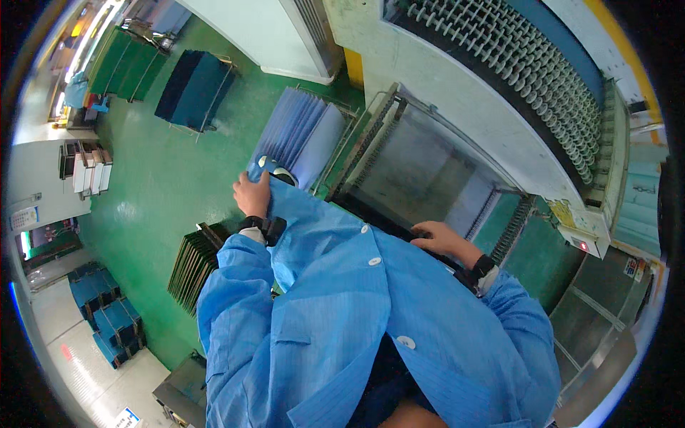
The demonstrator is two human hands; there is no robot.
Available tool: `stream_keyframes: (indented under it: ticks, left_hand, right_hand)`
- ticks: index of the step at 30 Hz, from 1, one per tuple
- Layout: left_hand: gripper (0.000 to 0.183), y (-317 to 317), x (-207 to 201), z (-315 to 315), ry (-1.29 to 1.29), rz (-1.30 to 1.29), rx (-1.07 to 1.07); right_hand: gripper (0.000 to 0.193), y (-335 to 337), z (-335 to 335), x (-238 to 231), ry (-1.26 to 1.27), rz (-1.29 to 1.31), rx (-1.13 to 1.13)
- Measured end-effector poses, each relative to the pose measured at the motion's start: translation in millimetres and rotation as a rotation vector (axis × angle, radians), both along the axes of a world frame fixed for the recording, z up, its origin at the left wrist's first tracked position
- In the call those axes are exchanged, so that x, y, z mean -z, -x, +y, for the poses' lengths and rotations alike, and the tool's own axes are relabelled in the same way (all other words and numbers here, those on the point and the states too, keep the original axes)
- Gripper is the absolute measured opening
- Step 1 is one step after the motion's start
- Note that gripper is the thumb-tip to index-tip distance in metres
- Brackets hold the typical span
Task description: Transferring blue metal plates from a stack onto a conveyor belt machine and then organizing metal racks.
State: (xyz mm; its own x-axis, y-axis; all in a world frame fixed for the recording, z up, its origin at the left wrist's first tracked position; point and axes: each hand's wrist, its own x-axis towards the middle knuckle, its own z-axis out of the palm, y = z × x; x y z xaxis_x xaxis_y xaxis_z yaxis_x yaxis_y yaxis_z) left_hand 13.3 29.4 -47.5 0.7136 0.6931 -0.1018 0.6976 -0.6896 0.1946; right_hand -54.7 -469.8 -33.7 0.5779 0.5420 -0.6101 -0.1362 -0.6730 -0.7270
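Observation:
My left hand (253, 194) is beside the lower edge of my blue work coat (328, 264), with its fingers bent and their tips hidden. What they close on, if anything, does not show. My right hand (444, 241) is curled at a dark straight edge (385, 222) in front of my coat; the coat hides part of that edge, and I cannot make out what it belongs to. Beyond it stands a metal-framed bay with a dull grey surface (421, 167). A rack of upright pale-blue sheets (300, 132) stands just past my left hand.
A machine with rows of rollers (514, 64) fills the upper right. On the green floor (135, 207) stand racks of dark-blue panels (196, 89), green panels (125, 64) and brown-edged panels (194, 267). More blue panels (107, 314) lie at lower left. A metal frame (599, 307) is at right.

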Motion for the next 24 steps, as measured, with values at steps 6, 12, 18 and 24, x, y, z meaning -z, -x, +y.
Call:
stream_keyframes:
  ticks: [6, 12, 18, 24]
  left_hand:
    - [0.071, 0.8, 0.2, -1.5, 0.006, -0.017, -0.01]
    - [0.071, -13.9, -3.5, -2.5, 0.016, -0.04, 0.008]
    - [0.071, -14.7, -8.1, -7.1, 0.027, -0.049, 0.003]
    - [0.071, -17.0, -11.1, -8.0, 0.047, -0.028, -0.008]
  right_hand:
    - [0.051, 13.8, -3.7, -9.4, 0.05, -0.046, 0.088]
    - [0.034, 7.7, 5.9, -14.3, 0.15, -0.315, -0.066]
    - [0.028, 3.8, 4.1, 1.4, 0.186, -0.367, -0.189]
    - [0.023, -0.1, 7.8, -8.0, 0.188, -0.373, -0.158]
